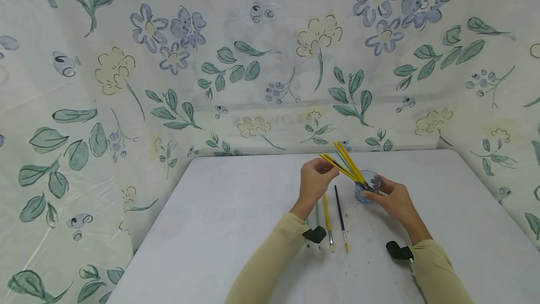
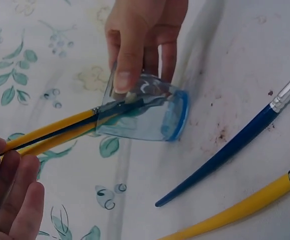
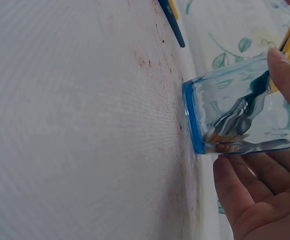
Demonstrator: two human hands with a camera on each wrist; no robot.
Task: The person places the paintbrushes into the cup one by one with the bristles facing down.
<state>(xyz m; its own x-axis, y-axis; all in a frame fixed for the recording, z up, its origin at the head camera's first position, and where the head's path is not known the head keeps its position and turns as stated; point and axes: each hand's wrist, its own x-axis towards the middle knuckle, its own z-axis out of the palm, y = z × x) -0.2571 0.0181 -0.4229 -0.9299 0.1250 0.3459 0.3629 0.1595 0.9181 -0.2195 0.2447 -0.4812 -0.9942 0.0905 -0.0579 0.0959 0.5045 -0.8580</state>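
Note:
My right hand holds a clear glass cup with a blue base, thumb on one side and fingers on the other. Several paintbrushes stand in the glass, bristles down, their mostly yellow handles leaning left out of the rim. At the upper ends of some of these, my left hand pinches yellow handles and a dark blue one between thumb and fingers. In the left wrist view, their metal ferrules reach inside the glass. How many brushes the left hand pinches, I cannot tell.
On the white table lie a dark blue paintbrush, a yellow paintbrush and green-handled brushes, partly hidden by the left arm. Small dark specks dot the tabletop around them. Floral cloth hangs behind the table.

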